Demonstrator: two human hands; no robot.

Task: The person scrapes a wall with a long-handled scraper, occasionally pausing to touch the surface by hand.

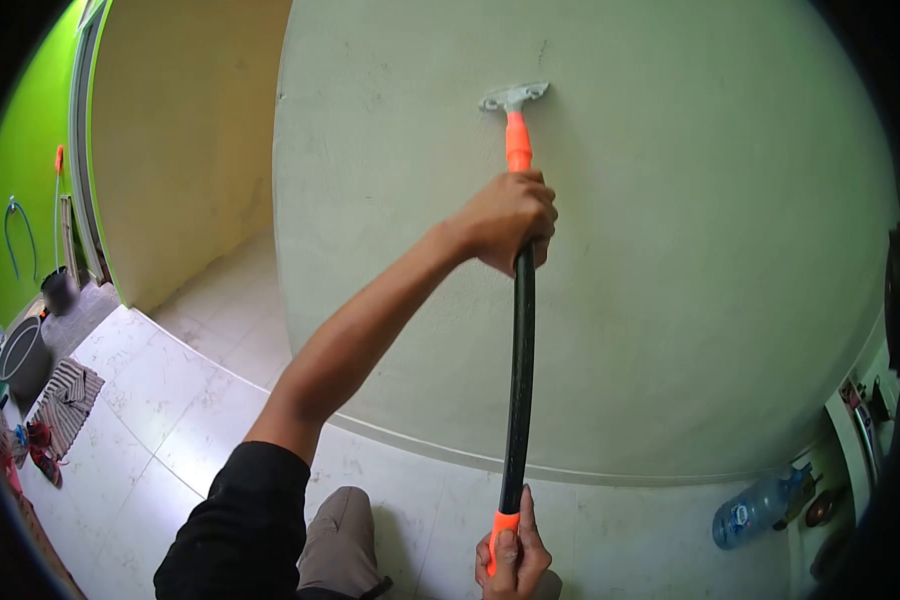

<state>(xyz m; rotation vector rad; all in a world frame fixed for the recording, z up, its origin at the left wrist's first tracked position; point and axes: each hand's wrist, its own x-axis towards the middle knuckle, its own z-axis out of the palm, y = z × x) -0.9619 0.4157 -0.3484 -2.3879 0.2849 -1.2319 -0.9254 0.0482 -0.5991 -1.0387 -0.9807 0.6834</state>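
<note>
A long-handled scraper [522, 370] with a black shaft, orange ends and a pale, wide head stands nearly upright in front of me. Its head meets the pale green wall [690, 250] high up. My left hand [515, 222] is wrapped around the upper shaft, just below the orange collar. Lower down, my right hand [513, 562] grips the orange end of the handle, with the index finger stretched along the shaft. Part of the right hand is cut off by the frame's bottom edge.
A large blue water bottle [750, 512] lies on the tiled floor [410, 490] at right, near a shelf. At left are a doorway, a grey bucket [26, 357], a striped mat [67, 405] and a dark long-handled pan [60, 290]. My knee shows below.
</note>
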